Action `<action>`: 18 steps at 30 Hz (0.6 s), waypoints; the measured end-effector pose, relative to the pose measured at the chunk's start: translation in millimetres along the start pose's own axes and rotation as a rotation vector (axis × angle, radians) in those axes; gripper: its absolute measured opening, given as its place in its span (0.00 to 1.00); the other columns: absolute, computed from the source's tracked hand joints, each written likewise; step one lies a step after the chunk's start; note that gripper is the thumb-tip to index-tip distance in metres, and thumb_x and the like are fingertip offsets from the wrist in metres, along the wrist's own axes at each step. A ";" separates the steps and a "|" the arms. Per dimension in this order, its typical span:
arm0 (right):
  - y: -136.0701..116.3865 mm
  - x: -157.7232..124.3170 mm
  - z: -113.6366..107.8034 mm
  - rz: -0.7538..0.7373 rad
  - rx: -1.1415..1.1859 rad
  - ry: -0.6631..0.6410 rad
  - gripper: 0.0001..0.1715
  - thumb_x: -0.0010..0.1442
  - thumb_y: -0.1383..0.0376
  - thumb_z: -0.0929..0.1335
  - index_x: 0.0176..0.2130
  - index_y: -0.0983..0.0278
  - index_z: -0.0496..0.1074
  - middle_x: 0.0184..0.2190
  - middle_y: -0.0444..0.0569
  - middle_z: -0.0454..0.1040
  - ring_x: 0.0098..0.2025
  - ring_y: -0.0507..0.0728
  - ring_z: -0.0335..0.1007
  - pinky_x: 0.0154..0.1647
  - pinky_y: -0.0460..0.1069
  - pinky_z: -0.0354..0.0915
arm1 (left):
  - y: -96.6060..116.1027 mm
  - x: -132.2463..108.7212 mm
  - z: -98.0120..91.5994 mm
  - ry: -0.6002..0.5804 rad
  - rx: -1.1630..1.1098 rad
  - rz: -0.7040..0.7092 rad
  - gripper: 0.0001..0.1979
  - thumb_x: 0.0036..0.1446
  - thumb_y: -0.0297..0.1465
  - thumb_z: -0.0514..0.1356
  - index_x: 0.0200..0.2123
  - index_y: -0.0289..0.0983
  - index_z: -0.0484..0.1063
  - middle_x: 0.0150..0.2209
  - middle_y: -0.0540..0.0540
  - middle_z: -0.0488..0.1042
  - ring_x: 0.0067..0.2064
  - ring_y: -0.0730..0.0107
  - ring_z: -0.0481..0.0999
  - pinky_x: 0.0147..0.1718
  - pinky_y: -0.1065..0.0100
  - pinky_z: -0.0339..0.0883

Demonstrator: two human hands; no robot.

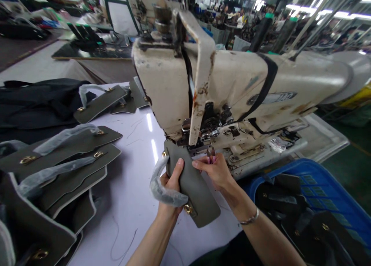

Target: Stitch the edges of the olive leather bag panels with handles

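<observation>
A grey-green bag panel (199, 196) with a plastic-wrapped handle (162, 187) and gold rings lies tilted below the sewing machine (171, 84). My left hand (171, 187) grips the panel's left side, thumb on top, its other fingers hidden beneath. At the panel's right edge, my right hand (216, 171) is closed around small thread snips (211, 156) with pink grips, their blades pointing up toward the machine. The right thumb and index finger come close to the panel's edge; whether they pinch it I cannot tell. The panel's far end reaches under the machine head.
Several similar panels with wrapped handles (69, 138) are piled on the white table (136, 204) at left, beside black fabric (37, 104). A blue basket (315, 169) at lower right holds more such pieces. Loose threads lie on the table. A person in an apron (120, 11) stands behind.
</observation>
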State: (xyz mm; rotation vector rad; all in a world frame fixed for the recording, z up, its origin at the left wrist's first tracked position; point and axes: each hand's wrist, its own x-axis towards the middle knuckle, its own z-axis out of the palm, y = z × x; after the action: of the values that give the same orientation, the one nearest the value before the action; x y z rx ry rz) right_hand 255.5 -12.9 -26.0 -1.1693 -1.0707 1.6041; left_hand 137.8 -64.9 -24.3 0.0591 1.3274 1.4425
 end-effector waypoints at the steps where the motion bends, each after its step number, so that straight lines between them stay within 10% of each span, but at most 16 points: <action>1: -0.5 2.1 1.0 0.003 0.010 0.004 0.16 0.39 0.59 0.81 0.19 0.66 0.77 0.19 0.47 0.73 0.23 0.52 0.65 0.27 0.48 0.61 | 1.0 1.3 0.5 0.012 0.003 -0.006 0.23 0.52 0.37 0.73 0.49 0.34 0.79 0.44 0.37 0.83 0.39 0.53 0.85 0.37 0.60 0.82; 18: 4.5 27.7 20.0 -0.106 -0.148 0.145 0.17 0.47 0.62 0.77 0.18 0.63 0.69 0.19 0.42 0.68 0.23 0.51 0.62 0.25 0.47 0.57 | 27.2 27.6 5.6 -0.035 0.048 0.010 0.20 0.49 0.36 0.73 0.44 0.31 0.79 0.33 0.36 0.82 0.35 0.51 0.85 0.35 0.58 0.82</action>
State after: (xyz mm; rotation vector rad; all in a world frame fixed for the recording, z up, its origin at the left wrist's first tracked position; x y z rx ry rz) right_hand 230.0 9.3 -32.9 -1.2836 -1.1521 1.3560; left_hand 113.3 -34.8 -19.2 0.1225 1.3352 1.4122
